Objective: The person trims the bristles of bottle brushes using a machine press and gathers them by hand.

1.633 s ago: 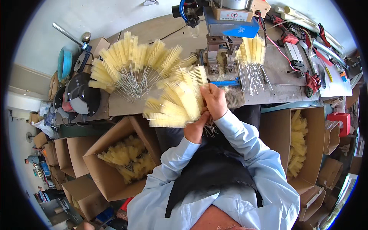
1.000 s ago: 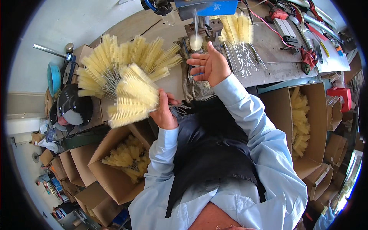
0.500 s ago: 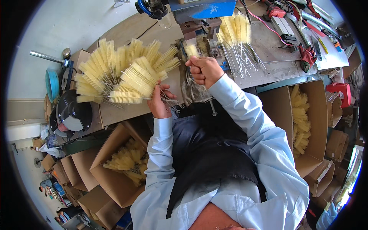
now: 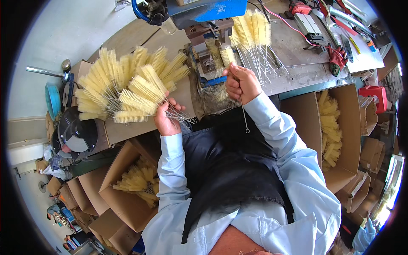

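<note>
In my left hand is a bunch of bottle brushes, cream bristles fanned to the left, looped wire ends sticking out to the right. My right hand is closed around the wire stem of one bottle brush; its bristles rise above the fist and its ring end hangs below. Just left of that brush stands a bench machine with a blue head and a metal fixture under it. A pile of similar brushes lies on the bench beyond my left hand.
More brushes lie right of the machine, wires toward me. Cardboard boxes with brushes stand below the bench, one at left and one at right. A red glove and tools lie at the far right; a black grinder-like machine is at left.
My right hand has moved with its brush to the right, away from the fixture, which now shows more fully. My left hand still holds the bunch.
</note>
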Tool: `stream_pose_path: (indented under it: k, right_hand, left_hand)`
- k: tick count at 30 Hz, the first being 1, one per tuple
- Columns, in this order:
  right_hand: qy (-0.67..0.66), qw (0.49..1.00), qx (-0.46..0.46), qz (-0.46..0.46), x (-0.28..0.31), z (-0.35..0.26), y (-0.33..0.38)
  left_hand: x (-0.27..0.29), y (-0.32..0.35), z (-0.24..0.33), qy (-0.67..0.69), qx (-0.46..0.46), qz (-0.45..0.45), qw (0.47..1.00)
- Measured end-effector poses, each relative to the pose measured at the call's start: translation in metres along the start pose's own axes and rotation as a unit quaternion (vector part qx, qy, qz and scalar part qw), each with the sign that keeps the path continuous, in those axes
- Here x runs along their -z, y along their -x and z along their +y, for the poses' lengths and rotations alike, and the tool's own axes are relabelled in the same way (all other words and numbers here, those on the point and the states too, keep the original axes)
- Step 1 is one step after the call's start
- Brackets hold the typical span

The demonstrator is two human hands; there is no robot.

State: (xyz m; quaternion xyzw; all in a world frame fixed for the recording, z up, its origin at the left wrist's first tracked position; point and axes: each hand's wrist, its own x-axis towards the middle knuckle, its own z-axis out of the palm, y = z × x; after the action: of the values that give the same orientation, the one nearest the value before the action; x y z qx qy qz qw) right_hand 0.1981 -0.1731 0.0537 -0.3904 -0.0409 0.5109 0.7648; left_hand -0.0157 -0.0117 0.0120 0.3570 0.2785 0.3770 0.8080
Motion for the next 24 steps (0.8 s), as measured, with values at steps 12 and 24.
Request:
stream_pose_path:
  k: [12,24]
  right_hand:
    - [-0.076,0.996,-0.027,-0.024,0.001,-0.017,-0.016]
    - [0.390,0.862,0.234,0.225,0.029,-0.079,-0.042]
  left_hand:
    - [-0.007,0.001,-0.001,-0.054,-0.003,0.000,0.999]
    - [-0.016,0.016,0.002,-0.038,0.000,0.040,0.998]
